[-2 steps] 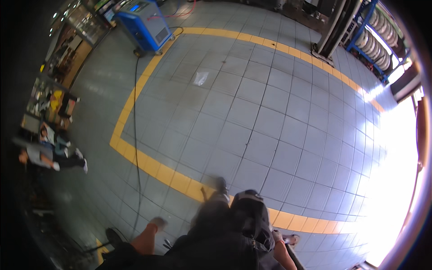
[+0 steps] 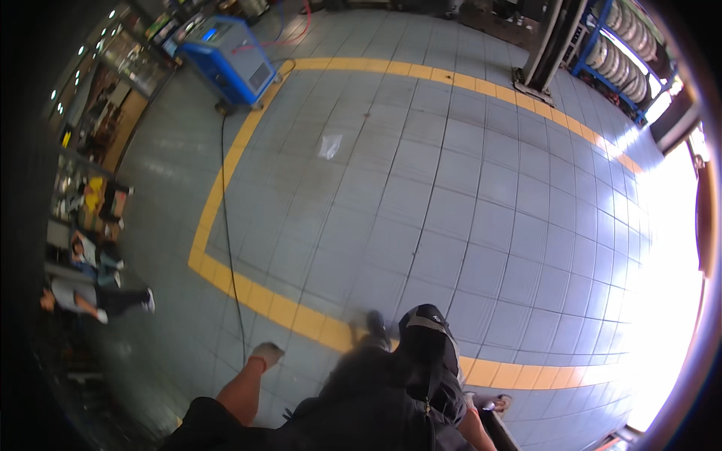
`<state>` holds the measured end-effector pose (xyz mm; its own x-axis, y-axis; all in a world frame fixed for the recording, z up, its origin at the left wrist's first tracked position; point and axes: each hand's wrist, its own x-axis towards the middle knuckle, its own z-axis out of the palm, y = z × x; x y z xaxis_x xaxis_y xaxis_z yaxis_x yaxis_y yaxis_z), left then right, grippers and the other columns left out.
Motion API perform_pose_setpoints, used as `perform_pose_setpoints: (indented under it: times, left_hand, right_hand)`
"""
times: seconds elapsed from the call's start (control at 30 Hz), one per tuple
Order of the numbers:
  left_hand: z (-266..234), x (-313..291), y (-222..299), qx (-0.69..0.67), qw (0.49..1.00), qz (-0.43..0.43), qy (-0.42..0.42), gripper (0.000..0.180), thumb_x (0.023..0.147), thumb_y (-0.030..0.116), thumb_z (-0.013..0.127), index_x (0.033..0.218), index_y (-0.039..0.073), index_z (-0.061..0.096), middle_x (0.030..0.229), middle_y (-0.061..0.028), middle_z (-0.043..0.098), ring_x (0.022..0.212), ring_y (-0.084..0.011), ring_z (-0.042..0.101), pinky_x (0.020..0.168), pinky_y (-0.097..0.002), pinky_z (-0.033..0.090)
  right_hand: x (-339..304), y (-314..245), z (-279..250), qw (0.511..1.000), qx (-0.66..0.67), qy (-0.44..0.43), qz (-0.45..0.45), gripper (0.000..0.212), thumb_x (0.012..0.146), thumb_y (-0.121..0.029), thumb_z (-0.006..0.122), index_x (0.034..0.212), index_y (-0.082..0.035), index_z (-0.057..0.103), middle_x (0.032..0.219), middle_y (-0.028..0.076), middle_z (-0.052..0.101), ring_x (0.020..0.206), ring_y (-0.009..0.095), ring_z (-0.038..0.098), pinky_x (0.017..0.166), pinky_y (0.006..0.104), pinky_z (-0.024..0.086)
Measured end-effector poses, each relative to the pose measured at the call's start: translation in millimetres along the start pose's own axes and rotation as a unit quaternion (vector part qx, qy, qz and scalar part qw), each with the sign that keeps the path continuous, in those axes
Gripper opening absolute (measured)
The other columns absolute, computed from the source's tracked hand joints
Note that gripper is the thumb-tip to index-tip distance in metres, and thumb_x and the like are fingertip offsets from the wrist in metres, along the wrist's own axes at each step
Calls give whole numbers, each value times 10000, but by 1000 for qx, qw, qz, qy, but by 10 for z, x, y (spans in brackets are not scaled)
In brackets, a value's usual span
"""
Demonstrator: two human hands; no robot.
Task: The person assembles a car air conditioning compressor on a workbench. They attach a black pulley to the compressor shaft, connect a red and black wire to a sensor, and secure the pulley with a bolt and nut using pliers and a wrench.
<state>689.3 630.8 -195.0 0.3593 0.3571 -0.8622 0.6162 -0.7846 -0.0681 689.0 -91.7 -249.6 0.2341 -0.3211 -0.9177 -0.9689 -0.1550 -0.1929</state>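
Observation:
My left hand (image 2: 267, 353), in a greyish glove, hangs out to the left of my body above the tiled floor. Its fingers look curled together, and nothing shows in them. My right hand (image 2: 468, 398) is low on the right, close against a black bag (image 2: 427, 338) worn at my front. The bag and my dark clothes hide most of that hand's fingers. Just beyond it shows a small brown and grey thing (image 2: 500, 404); whether the hand touches it I cannot tell. My dark shoe (image 2: 376, 323) is near the yellow floor line.
A blue wheeled machine (image 2: 232, 64) stands at the far left, and a black cable (image 2: 228, 225) runs along the floor. Clear plastic (image 2: 329, 146) lies on the tiles. A lift post (image 2: 553, 52) and a wheel rack (image 2: 620, 56) are far right. Two people (image 2: 83, 297) are at left.
My left hand has swung slightly forward and shows more sharply. The view has shifted, so the floor and the blue machine sit a little lower and further left.

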Motion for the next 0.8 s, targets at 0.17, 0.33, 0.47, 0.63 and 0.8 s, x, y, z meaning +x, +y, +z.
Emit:
perform_pose_setpoints:
  times: [0.17, 0.33, 0.47, 0.63, 0.8]
  left_hand:
    - [-3355, 1018, 2484, -172, 948, 145, 226, 309, 1039, 330, 742, 1150, 56, 834, 931, -79, 822, 829, -216, 764, 786, -395, 610]
    - [-4915, 1340, 4380, -191, 931, 201, 237, 409, 1059, 428, 716, 1253, 86, 829, 1245, -189, 856, 1145, -389, 809, 984, -457, 627]
    - [-5054, 1686, 5189, -90, 966, 186, 154, 438, 1084, 441, 685, 1283, 78, 827, 1325, -193, 844, 1252, -437, 777, 1061, -501, 618]
    - [-4943, 2049, 5569, 148, 957, 247, -36, 424, 1073, 422, 697, 1296, 88, 832, 1346, -191, 831, 1282, -414, 769, 1089, -514, 596]
    - [-5418, 2483, 6265, 127, 966, 125, -185, 472, 1040, 475, 715, 1251, 79, 863, 1261, -195, 862, 1240, -403, 793, 1049, -525, 598]
  right_hand:
    - [602, -1683, 329, 999, 31, -7, 11, 650, 919, -419, 916, 1350, 39, 750, 1175, 226, 793, 1062, 322, 770, 927, 463, 611]
    - [1737, -3559, 80, 999, -20, -24, -15, 724, 945, -469, 906, 1428, 40, 725, 1273, 263, 787, 1162, 343, 770, 1009, 471, 612]
    - [2565, -5746, -514, 986, -154, -33, -53, 783, 966, -509, 899, 1491, 41, 706, 1351, 292, 782, 1241, 360, 769, 1074, 476, 613]
    - [2697, -9522, -1481, 971, -26, 73, -228, 901, 903, -395, 943, 1595, 77, 611, 1407, 242, 775, 1273, 323, 742, 1105, 422, 588]
    - [2469, -12349, -2117, 937, 70, 59, -337, 861, 928, -366, 871, 1616, 76, 599, 1407, 228, 747, 1266, 283, 710, 1099, 404, 567]
